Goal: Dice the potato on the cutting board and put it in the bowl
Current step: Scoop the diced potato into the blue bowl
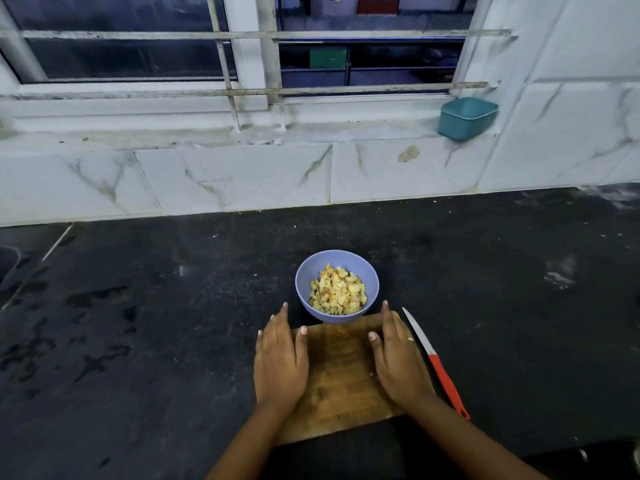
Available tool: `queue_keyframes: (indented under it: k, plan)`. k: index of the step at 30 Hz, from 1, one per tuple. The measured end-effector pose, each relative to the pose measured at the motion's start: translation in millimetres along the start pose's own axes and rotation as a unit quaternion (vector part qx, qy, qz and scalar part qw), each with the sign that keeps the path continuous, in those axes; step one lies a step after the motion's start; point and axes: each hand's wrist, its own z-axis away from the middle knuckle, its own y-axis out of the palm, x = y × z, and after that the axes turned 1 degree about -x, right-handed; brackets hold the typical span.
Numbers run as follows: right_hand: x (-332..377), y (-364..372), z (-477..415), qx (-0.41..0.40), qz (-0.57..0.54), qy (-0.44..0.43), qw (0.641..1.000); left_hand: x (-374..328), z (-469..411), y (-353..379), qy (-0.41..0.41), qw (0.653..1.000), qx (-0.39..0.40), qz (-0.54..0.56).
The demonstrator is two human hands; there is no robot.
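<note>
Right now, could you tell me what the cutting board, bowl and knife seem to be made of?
Cutting board: wood, matte, with visible brown grain. Bowl: probably plastic, smooth, uniformly lavender. Knife: pale blade, likely metal; plain red handle, probably plastic.

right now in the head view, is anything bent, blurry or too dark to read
Head view: the wide lens bows the window bars and wall tiles; light is dim and cool, so the black counter loses detail; the diced potato, bowl and knife read sharp at centre; no harsh glare.
</note>
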Motion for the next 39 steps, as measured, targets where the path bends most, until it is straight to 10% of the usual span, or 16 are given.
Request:
queue_keyframes:
  k: [11,23,39]
  plan:
    - [21.3,0.9,-79.4,0.003,-0.166,0.071,0.984,-13.1,-84.1,0.1,-0.044,0.986,0.046,0.156]
    - [44.2,-14.2,-99.7,0.033,-0.44,0.161,0.883,-56.5,-100.6,-15.3,-0.18,0.835,0.169,0.492]
    - [23.1,-44.5,-40.3,0.064,-0.192,0.126,0.971,-21.4,-44.1,-22.2,-0.247,0.841,0.139,0.461]
